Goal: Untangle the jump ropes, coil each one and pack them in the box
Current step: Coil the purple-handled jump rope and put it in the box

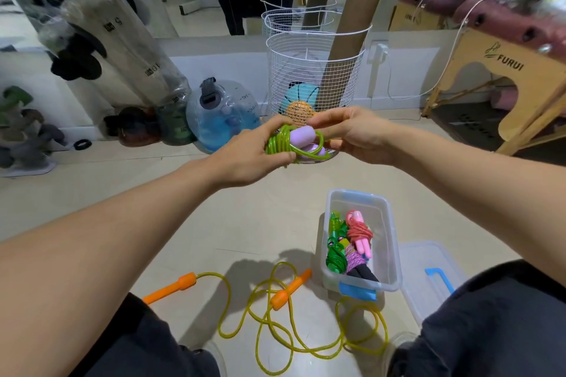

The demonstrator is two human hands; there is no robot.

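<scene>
Left hand [255, 151] curled tight round a green rope [280, 144] coiled about its lilac handles [301, 135]. Right hand [355, 135] pinches the bundle's far end, fingers bent. Bundle held mid-air, above the floor. Clear box [393, 242] below right, three wrapped ropes inside. Yellow rope [275, 333] with orange handles lies loose on the floor just left of the box, between the knees. Lid [428, 260] beside the box.

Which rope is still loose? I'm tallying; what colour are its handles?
Orange handles, on the yellow rope lying on the floor; clearest in the head view.
</scene>
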